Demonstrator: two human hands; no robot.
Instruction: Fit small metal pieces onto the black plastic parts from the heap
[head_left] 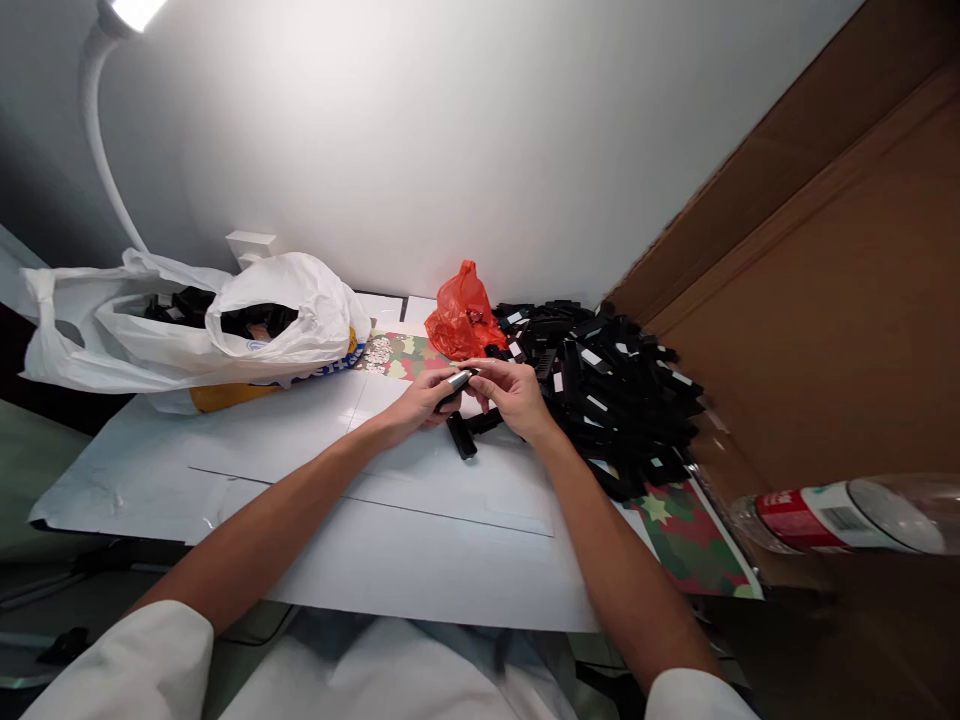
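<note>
Black part sat pinched at mid-frame between my left hand and right hand, both closed on it above the white tabletop. Right of them lay the pile of black parts, and farther back the red bag.

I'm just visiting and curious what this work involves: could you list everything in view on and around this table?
Lamp: one, white, top left.
Plastic bag: one, white, back left, black parts inside.
Small bag: one, red, back middle.
Pile of parts: many, black with white labels, right of the hands.
Loose part: one, black, on the sheets below the hands.
Sheets: several, white, covering the table.
Mat: one, green-and-red pattern, under the pile.
Bottle: one, clear with red label, far right.
Cardboard: brown, right side.
Left hand: holds a silver-tipped part.
Right hand: fingers at that part's end.
</note>
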